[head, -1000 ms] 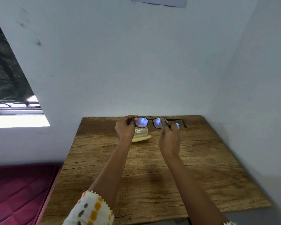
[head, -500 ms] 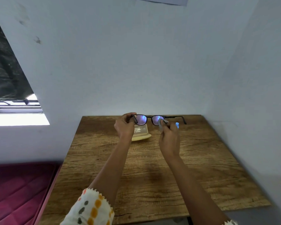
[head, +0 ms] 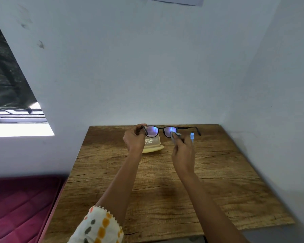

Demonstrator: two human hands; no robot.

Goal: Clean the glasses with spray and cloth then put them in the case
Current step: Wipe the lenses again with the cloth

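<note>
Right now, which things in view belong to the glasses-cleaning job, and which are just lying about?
In the job: black-framed glasses, gripped by the left hand; small grey cloth, pinched by the right hand against one lens; pale blue spray bottle; cream-yellow oblong case.

Just there: brown wooden table; maroon quilted mattress; white paper sheet on the wall.

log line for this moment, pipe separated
phase: wiping | left hand: holds glasses at frame corner | right hand: presses cloth on lens | case: on table | spray bottle: on table
</note>
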